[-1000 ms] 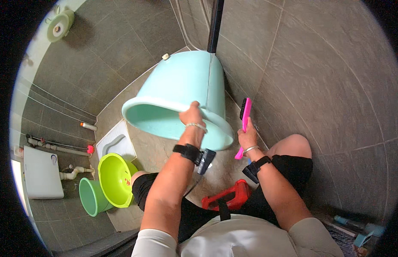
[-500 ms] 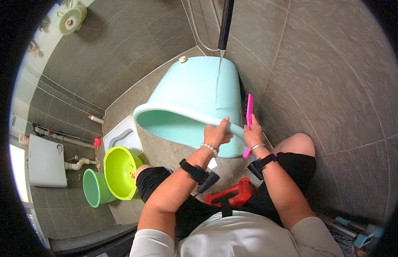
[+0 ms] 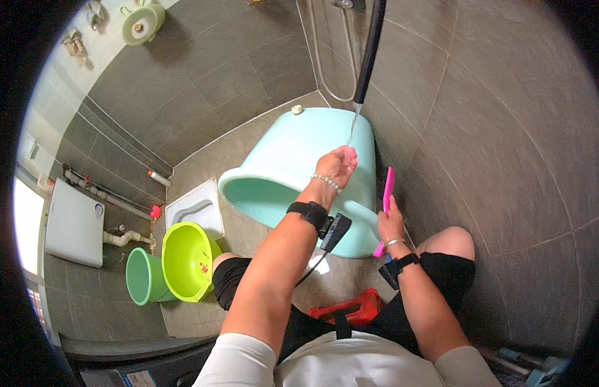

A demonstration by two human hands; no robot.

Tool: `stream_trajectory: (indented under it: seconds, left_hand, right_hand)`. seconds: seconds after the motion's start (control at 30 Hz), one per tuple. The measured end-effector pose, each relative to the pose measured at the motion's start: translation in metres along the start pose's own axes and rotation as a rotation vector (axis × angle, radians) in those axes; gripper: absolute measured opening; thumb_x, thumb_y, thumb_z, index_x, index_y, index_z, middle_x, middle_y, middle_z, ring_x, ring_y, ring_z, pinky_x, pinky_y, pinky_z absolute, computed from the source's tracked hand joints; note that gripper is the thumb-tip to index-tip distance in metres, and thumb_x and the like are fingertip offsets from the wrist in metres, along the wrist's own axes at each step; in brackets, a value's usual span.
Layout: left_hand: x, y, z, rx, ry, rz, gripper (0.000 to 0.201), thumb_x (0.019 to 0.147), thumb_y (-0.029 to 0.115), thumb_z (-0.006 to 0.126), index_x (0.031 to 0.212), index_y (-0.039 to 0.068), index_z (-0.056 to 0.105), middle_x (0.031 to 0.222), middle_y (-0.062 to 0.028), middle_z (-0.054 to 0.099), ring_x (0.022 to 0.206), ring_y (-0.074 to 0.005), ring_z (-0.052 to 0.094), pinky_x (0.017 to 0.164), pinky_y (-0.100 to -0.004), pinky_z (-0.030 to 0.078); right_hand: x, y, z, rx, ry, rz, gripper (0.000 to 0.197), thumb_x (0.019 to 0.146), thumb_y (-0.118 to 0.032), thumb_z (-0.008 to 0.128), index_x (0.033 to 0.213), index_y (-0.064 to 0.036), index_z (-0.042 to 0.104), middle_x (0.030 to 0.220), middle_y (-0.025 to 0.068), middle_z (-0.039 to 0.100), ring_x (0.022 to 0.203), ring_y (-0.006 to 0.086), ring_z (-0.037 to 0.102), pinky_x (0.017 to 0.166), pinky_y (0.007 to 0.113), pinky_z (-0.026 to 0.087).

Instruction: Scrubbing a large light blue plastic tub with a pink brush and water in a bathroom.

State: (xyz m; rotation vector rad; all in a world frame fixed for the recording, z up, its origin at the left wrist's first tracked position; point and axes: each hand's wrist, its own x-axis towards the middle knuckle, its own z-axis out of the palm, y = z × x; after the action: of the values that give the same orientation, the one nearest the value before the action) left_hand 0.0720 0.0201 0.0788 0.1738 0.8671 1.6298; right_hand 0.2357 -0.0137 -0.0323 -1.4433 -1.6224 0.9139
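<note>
Here, left hand (image 3: 338, 164) cupped loosely under a thin water stream from the black hose (image 3: 370, 51), holding nothing, just above the tilted pale-green tub (image 3: 293, 168) on the floor. Right hand (image 3: 390, 222) pinches a pink brush (image 3: 386, 197) beside the tub's rim. Risk: nothing steadies the tub; it may roll. The brush's lower end is hidden behind the fingers.

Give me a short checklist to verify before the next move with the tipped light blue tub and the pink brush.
1. Water stream reaches left hand: ok.
2. Right hand grips pink brush: ok.
3. Light blue tub tilted on its side, opening toward the person: ok.
4. Tub steady against the wall: cannot tell.
5. Lime green basin and green bucket apart from the tub: ok.
</note>
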Motion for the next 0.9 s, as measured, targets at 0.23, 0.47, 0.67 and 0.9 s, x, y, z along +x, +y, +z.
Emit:
stream_trajectory:
  seconds: [0.23, 0.47, 0.67, 0.9]
  left_hand:
    - [0.002, -0.027, 0.006, 0.618, 0.117, 0.136, 0.036, 0.084, 0.037, 0.04, 0.059, 0.011, 0.04, 0.049, 0.0014, 0.04, 0.034, -0.0107, 0.031, 0.031, -0.0266, 0.019]
    - [-0.045, -0.022, -0.027, 1.582, 0.205, 1.183, 0.026, 0.061, 0.023, 0.065, 0.074, 0.004, 0.052, 0.072, -0.012, 0.05, 0.073, -0.0305, 0.049, 0.069, -0.0378, 0.04]
    - [-0.044, -0.025, -0.076, 1.055, 0.685, 1.15, 0.072, 0.058, 0.015, 0.071, 0.115, -0.002, 0.031, 0.1, -0.0182, 0.044, 0.096, -0.0316, 0.041, 0.085, -0.0387, 0.034]
    - [-0.018, 0.001, -0.094, 0.521, 0.543, 0.425, 0.04, 0.06, 0.005, 0.065, 0.09, -0.009, 0.043, 0.079, -0.0141, 0.052, 0.067, -0.02, 0.051, 0.061, -0.0317, 0.043]
  right_hand:
    - [0.012, 0.013, 0.009, -0.073, -0.023, 0.019, 0.057, 0.07, -0.013, 0.046, 0.125, -0.0059, 0.032, 0.093, 0.0263, 0.054, 0.083, 0.0384, 0.053, 0.074, 0.042, 0.041]
    - [0.019, 0.009, 0.005, -0.152, -0.035, 0.047, 0.056, 0.071, -0.015, 0.046, 0.125, -0.0064, 0.032, 0.092, 0.0257, 0.055, 0.082, 0.0399, 0.053, 0.076, 0.043, 0.04]
    - [0.016, -0.006, 0.006, -0.219, -0.095, 0.158, 0.052, 0.07, -0.012, 0.047, 0.121, -0.0067, 0.038, 0.095, 0.0238, 0.055, 0.087, 0.0354, 0.054, 0.076, 0.039, 0.042]
    - [0.004, 0.017, 0.028, -0.182, -0.177, -0.003, 0.051, 0.069, -0.013, 0.046, 0.119, -0.0065, 0.041, 0.077, 0.0201, 0.058, 0.066, 0.0329, 0.057, 0.061, 0.04, 0.046]
